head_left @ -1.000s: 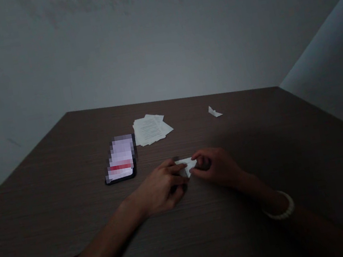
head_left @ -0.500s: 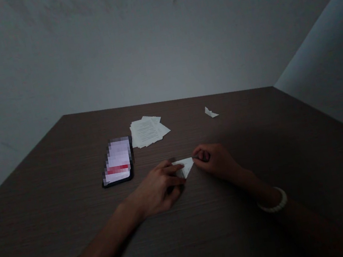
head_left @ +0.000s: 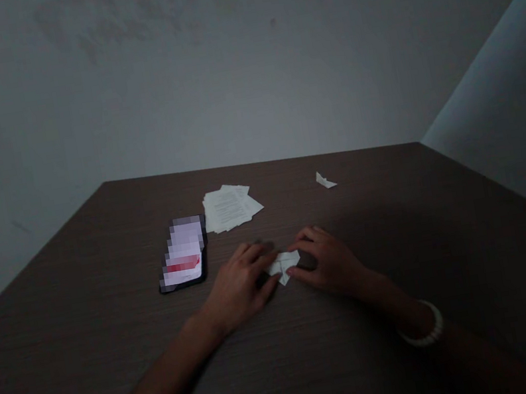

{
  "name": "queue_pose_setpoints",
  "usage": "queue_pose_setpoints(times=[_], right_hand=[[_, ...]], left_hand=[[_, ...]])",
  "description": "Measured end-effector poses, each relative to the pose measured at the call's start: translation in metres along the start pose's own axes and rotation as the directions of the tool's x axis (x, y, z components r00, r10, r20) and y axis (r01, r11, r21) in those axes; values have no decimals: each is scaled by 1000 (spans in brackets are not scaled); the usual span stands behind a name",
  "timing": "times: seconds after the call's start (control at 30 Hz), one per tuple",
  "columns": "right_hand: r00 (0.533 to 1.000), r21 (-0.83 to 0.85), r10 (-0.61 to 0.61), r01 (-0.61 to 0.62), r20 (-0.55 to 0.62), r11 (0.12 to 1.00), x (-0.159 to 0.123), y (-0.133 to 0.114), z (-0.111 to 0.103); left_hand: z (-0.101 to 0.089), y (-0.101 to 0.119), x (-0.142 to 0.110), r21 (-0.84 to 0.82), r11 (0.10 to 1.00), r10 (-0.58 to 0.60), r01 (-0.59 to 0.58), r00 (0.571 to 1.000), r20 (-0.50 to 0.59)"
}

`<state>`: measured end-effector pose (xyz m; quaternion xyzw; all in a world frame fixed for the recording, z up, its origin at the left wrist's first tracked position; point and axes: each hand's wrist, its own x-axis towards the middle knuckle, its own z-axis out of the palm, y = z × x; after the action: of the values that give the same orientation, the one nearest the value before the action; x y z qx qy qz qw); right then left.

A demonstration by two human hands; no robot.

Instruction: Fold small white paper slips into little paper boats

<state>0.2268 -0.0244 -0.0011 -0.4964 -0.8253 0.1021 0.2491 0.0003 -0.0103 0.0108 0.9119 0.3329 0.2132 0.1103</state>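
Note:
A small white folded paper (head_left: pixel 283 263) lies near the middle of the table, its lower end tapering to a point and creases showing on its top. My left hand (head_left: pixel 242 286) grips its left side between thumb and fingers. From the right, the thumb and fingers of my right hand (head_left: pixel 330 262) pinch the other side, with the thumb low near the pointed end. The fingertips cover parts of the paper's edges. A white beaded bracelet (head_left: pixel 435 323) circles my right wrist.
A phone with a lit, blurred screen (head_left: pixel 183 250) lies left of my hands. Beside it is a loose stack of printed paper sheets (head_left: pixel 227 208). Farther back on the right stands a small folded paper boat (head_left: pixel 325 180). The brown table (head_left: pixel 291 367) meets a wall behind.
My right hand has gone from a closed curl at the paper's right tip to holding its right side with thumb and fingers. The paper's outline has changed, its right tip now folded inward.

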Motion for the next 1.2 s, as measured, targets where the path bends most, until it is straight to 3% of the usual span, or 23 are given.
queue_pose_setpoints(times=[0.1, 0.3, 0.53, 1.2], right_hand=[[1000, 7, -10, 10, 1, 1000, 0, 1, 1], [1000, 29, -19, 19, 5, 999, 1, 0, 2], [1000, 47, -2, 2, -2, 999, 1, -5, 2], [998, 51, -64, 64, -9, 997, 0, -8, 1]], left_hand=[[2, -1, -1, 59, 996, -62, 61, 998, 15], [3, -2, 1, 22, 993, -118, 118, 992, 32], [4, -3, 1, -60, 991, -124, 124, 992, -3], [3, -4, 2, -41, 992, -123, 123, 992, -9]])
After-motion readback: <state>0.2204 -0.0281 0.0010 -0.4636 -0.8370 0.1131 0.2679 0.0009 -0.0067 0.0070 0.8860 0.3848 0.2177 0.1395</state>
